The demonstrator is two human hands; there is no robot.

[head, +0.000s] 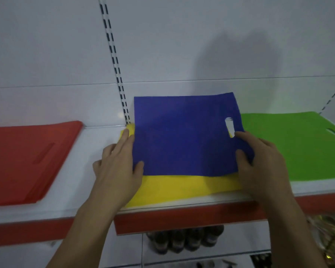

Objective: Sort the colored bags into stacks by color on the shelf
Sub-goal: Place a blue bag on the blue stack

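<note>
A blue bag (184,136) with a cut-out handle lies over a yellow bag (182,188) in the middle of the white shelf (97,144). My left hand (116,169) grips the blue bag's left edge, thumb on top and fingers reaching along the yellow bag beneath. My right hand (263,163) pinches the blue bag's right edge near the handle hole, thumb on top. A stack of red bags (27,159) lies at the left. A stack of green bags (294,144) lies at the right.
The shelf has a red front edge (182,217) and a white back panel with a slotted upright (114,60). Dark bottles (184,238) stand on a lower shelf below, with shiny gold items (333,242) at the lower right.
</note>
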